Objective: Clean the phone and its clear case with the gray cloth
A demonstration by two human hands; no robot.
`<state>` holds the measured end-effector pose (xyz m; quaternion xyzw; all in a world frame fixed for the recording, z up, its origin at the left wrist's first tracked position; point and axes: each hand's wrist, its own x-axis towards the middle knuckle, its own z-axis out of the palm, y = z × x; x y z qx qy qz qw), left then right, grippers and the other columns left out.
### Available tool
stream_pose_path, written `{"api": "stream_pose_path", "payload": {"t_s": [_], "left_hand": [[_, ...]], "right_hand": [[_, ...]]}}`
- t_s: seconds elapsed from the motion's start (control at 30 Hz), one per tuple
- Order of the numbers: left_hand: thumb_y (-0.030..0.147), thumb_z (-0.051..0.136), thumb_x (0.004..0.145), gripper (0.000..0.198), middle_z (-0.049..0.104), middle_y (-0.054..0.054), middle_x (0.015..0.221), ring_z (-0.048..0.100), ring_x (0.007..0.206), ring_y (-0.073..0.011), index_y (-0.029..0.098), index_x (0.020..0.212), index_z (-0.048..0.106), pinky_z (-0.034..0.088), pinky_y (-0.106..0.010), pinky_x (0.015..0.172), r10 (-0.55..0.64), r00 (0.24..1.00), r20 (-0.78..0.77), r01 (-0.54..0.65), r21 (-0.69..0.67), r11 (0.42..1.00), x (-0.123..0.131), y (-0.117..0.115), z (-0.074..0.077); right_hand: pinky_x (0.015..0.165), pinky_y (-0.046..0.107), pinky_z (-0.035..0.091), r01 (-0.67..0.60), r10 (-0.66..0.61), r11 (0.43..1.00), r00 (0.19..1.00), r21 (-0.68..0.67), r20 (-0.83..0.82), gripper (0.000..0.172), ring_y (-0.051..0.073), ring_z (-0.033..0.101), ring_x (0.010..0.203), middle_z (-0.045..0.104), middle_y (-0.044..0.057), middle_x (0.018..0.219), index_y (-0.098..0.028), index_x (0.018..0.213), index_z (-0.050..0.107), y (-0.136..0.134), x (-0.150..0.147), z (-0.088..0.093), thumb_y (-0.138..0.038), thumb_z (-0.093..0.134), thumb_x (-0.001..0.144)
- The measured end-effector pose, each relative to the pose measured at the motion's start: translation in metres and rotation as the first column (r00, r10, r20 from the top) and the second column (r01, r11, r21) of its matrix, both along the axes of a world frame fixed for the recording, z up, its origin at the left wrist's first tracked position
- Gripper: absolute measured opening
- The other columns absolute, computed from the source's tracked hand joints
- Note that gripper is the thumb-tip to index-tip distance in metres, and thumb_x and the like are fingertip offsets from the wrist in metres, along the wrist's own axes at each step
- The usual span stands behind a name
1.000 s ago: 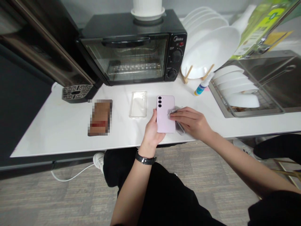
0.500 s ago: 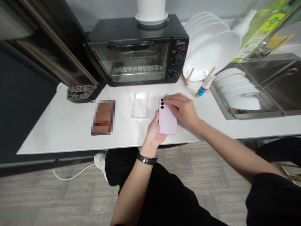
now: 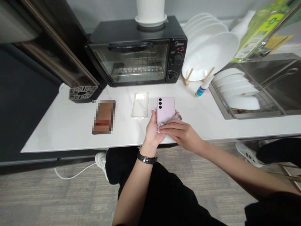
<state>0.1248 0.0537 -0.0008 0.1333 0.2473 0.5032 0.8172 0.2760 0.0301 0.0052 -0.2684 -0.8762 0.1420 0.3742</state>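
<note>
A pale pink phone point(image 3: 166, 108) lies back-up on the white counter point(image 3: 70, 125), its three camera lenses towards the oven. My left hand point(image 3: 152, 131) grips the phone's lower left edge. My right hand point(image 3: 181, 133) presses a small grey cloth point(image 3: 170, 120) flat against the phone's lower end, fingers closed on the cloth. A clear phone case point(image 3: 140, 104) lies just left of the phone. Further left rests a blurred brown rectangular item point(image 3: 104, 116).
A black toaster oven point(image 3: 138, 51) stands behind the phone, a white pot point(image 3: 150, 11) on top. White plates point(image 3: 209, 50) lean in a wooden rack. A small spray bottle point(image 3: 202, 88) lies by the sink point(image 3: 270, 81), which holds more dishes.
My right hand with the cloth slid from the phone's middle up to its camera end, then back down to the lower end. My left hand kept its hold.
</note>
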Motion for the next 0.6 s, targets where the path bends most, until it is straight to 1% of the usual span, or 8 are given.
{"api": "stream_pose_path", "payload": {"t_s": [0.07, 0.13, 0.23, 0.3, 0.4, 0.47, 0.5, 0.6], "left_hand": [[0.056, 0.059, 0.100, 0.058, 0.077, -0.016, 0.123, 0.071, 0.127, -0.0300, 0.013, 0.139, 0.065, 0.050, -0.045, 0.120, -0.004, 1.000, -0.031, 0.005, 0.040, 0.999, -0.001, -0.001, -0.001], [0.037, 0.070, 0.093, 0.056, 0.076, -0.012, 0.127, 0.069, 0.130, -0.0311, 0.020, 0.146, 0.060, 0.051, -0.051, 0.119, 0.008, 0.996, -0.091, -0.002, 0.064, 0.998, -0.001, -0.003, 0.000], [0.011, 0.075, 0.074, 0.087, 0.074, -0.005, 0.132, 0.068, 0.131, -0.0348, 0.035, 0.153, 0.050, 0.052, -0.062, 0.113, 0.003, 0.983, -0.182, 0.021, 0.129, 0.991, -0.001, -0.006, 0.004], [0.008, 0.076, 0.067, 0.095, 0.073, -0.005, 0.132, 0.068, 0.131, -0.0373, 0.037, 0.153, 0.047, 0.053, -0.064, 0.110, -0.038, 0.970, -0.241, 0.079, 0.161, 0.984, -0.003, -0.009, 0.007], [0.015, 0.083, 0.070, 0.084, 0.072, -0.008, 0.133, 0.069, 0.129, -0.0371, 0.031, 0.145, 0.048, 0.054, -0.059, 0.107, -0.058, 0.926, -0.374, 0.147, 0.213, 0.966, -0.015, -0.011, 0.010], [0.023, 0.086, 0.073, 0.073, 0.074, -0.008, 0.128, 0.072, 0.123, -0.0330, 0.028, 0.136, 0.048, 0.055, -0.054, 0.107, 0.037, 0.860, -0.509, 0.134, 0.295, 0.946, -0.028, -0.010, 0.012], [0.026, 0.087, 0.075, 0.067, 0.076, -0.008, 0.123, 0.074, 0.118, -0.0304, 0.026, 0.131, 0.049, 0.055, -0.051, 0.106, 0.110, 0.801, -0.588, 0.128, 0.348, 0.929, -0.035, -0.008, 0.014], [0.033, 0.084, 0.080, 0.045, 0.078, -0.007, 0.110, 0.074, 0.107, -0.0253, 0.021, 0.117, 0.060, 0.057, -0.042, 0.101, 0.336, 0.554, -0.762, 0.167, 0.497, 0.852, -0.054, 0.000, 0.022]], "right_hand": [[0.097, 0.041, 0.064, 0.058, -0.059, 0.998, 0.998, -0.012, -0.036, 0.029, 0.021, 0.075, 0.108, 0.082, 0.005, 0.118, -0.025, 0.122, 0.078, 0.005, 0.011, -0.003, -0.015, 0.057, 0.105], [0.100, 0.044, 0.063, 0.171, -0.172, 0.985, 0.981, -0.028, -0.085, 0.028, 0.023, 0.075, 0.109, 0.082, 0.007, 0.117, -0.025, 0.119, 0.080, 0.023, 0.020, -0.003, -0.017, 0.058, 0.105], [0.096, 0.044, 0.063, 0.312, -0.319, 0.947, 0.940, -0.073, -0.125, 0.025, 0.025, 0.076, 0.106, 0.082, 0.009, 0.114, -0.023, 0.112, 0.083, 0.061, 0.026, 0.002, -0.021, 0.059, 0.104], [0.097, 0.045, 0.062, 0.315, -0.326, 0.945, 0.934, -0.091, -0.147, 0.023, 0.026, 0.076, 0.105, 0.083, 0.009, 0.110, -0.022, 0.107, 0.084, 0.082, 0.026, 0.007, -0.022, 0.061, 0.102], [0.096, 0.043, 0.061, 0.290, -0.323, 0.942, 0.920, -0.167, -0.224, 0.020, 0.025, 0.077, 0.101, 0.084, 0.007, 0.106, -0.024, 0.102, 0.084, 0.097, 0.027, 0.008, -0.025, 0.065, 0.100], [0.092, 0.041, 0.062, 0.302, -0.378, 0.918, 0.862, -0.256, -0.338, 0.018, 0.024, 0.077, 0.100, 0.084, 0.006, 0.105, -0.025, 0.102, 0.084, 0.098, 0.032, 0.003, -0.032, 0.068, 0.099], [0.090, 0.040, 0.062, 0.305, -0.414, 0.901, 0.818, -0.309, -0.400, 0.019, 0.024, 0.077, 0.099, 0.084, 0.006, 0.105, -0.025, 0.101, 0.084, 0.097, 0.035, 0.000, -0.036, 0.070, 0.098], [0.089, 0.039, 0.062, 0.248, -0.477, 0.859, 0.706, -0.448, -0.524, 0.027, 0.023, 0.076, 0.097, 0.083, 0.006, 0.106, -0.025, 0.103, 0.082, 0.100, 0.043, -0.011, -0.049, 0.074, 0.094]]}}
